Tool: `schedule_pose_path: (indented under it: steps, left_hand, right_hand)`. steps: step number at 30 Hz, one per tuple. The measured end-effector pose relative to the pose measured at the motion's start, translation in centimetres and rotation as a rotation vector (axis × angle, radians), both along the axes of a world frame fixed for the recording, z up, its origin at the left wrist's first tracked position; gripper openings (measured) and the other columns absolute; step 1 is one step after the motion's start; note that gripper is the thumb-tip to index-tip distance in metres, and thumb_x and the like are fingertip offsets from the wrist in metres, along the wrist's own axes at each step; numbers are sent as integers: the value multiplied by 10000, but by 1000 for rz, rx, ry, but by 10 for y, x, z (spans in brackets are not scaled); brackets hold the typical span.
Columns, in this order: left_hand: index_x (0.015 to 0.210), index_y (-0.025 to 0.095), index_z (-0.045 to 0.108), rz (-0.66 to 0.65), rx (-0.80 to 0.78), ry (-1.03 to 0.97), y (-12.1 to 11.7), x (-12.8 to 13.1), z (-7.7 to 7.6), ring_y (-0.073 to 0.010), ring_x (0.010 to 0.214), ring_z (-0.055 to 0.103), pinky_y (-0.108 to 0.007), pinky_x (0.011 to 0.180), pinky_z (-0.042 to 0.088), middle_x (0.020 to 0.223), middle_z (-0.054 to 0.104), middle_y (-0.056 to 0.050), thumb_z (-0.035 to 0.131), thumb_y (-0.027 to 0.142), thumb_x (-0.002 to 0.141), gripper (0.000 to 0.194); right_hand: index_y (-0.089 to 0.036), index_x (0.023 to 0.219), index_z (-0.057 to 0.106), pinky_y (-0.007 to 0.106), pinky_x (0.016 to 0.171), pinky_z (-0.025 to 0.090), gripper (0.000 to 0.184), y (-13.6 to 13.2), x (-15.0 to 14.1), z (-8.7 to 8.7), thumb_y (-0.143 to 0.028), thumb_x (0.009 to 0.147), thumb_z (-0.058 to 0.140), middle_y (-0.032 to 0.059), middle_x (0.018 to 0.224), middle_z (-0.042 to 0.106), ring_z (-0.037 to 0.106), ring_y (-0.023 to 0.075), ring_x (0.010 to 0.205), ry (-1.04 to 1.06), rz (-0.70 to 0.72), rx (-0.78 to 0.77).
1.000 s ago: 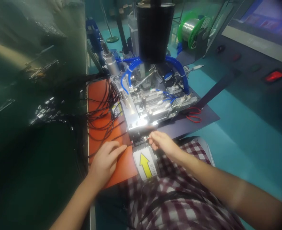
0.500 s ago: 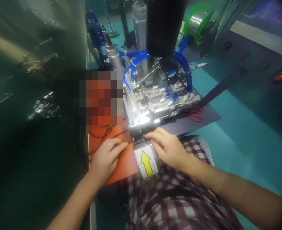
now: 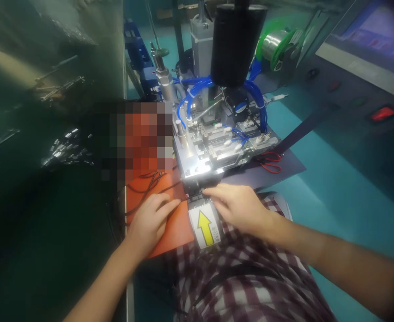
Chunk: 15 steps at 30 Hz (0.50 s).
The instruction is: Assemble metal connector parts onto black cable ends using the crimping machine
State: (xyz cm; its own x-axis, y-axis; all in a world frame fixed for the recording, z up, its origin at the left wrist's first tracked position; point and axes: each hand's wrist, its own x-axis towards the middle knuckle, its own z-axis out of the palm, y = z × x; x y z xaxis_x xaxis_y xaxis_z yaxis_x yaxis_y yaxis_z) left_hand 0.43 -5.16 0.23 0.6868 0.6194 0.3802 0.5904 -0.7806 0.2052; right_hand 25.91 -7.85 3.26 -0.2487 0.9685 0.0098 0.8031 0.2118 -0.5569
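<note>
A thin black cable (image 3: 194, 196) runs across the front of a metal machine (image 3: 202, 167), just above a block with a yellow arrow label (image 3: 205, 227). My left hand (image 3: 152, 221) is closed on the cable, thumb and index finger pinching it over the orange mat (image 3: 177, 232). On the other side, my right hand (image 3: 239, 208) is closed too, its fingertips together at the cable's right part, close to the machine's front edge. The cable's tip is hidden by my right fingers.
More black cable (image 3: 146, 192) lies looped on the mat. Blue air tubes (image 3: 262, 103) arch over the machine, under a black cylinder (image 3: 237, 47). A green spool of wire (image 3: 274, 47) hangs behind. A control panel with a lit red switch (image 3: 383, 113) stands right.
The camera view has shifted slightly, so the machine's upper parts sit a little lower. Both hands keep nearly the same place and grip at the cable.
</note>
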Motion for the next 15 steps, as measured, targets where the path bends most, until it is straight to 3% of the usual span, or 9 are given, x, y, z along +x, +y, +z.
schedule_pose_path:
  steps: [2, 4, 7, 10, 15]
  left_hand:
    - [1095, 107, 605, -3, -3, -3, 0, 0, 0, -198, 896, 553, -304, 753, 501, 979, 579, -106, 434, 63, 915, 252]
    - [1090, 112, 611, -1, -4, -10, -1, 0, 0, -197, 897, 554, -302, 754, 500, 976, 580, -104, 434, 66, 915, 253]
    - [1095, 125, 614, 12, -13, -14, -1, -1, -2, -197, 898, 555, -302, 752, 499, 979, 581, -99, 436, 69, 914, 260]
    - [1099, 133, 617, 20, -22, -8, 0, -2, -3, -196, 901, 558, -299, 748, 498, 984, 585, -97, 431, 56, 908, 278]
    - [1085, 139, 621, 20, -8, -7, 0, -1, -2, -192, 890, 561, -292, 740, 498, 973, 589, -92, 433, 61, 911, 268]
  right_hand:
    - [-212, 1065, 694, 289, 727, 466, 268, 3, 5, -6, -189, 875, 506, 43, 965, 727, 662, 179, 804, 266, -135, -66]
    - [-173, 949, 682, 274, 617, 462, 189, 8, 6, -15, -262, 863, 538, 32, 828, 702, 613, 138, 600, 513, -284, -251]
    - [-159, 714, 567, 247, 480, 395, 291, 14, -1, -29, -390, 877, 498, -10, 640, 593, 484, 88, 420, 700, -353, -463]
    - [-189, 635, 459, 235, 478, 384, 330, 17, -11, -38, -398, 891, 449, -48, 561, 501, 460, 84, 428, 743, -327, -455]
    - [-211, 680, 425, 235, 506, 375, 231, 17, -18, -44, -322, 877, 473, -73, 547, 472, 467, 99, 478, 750, -320, -353]
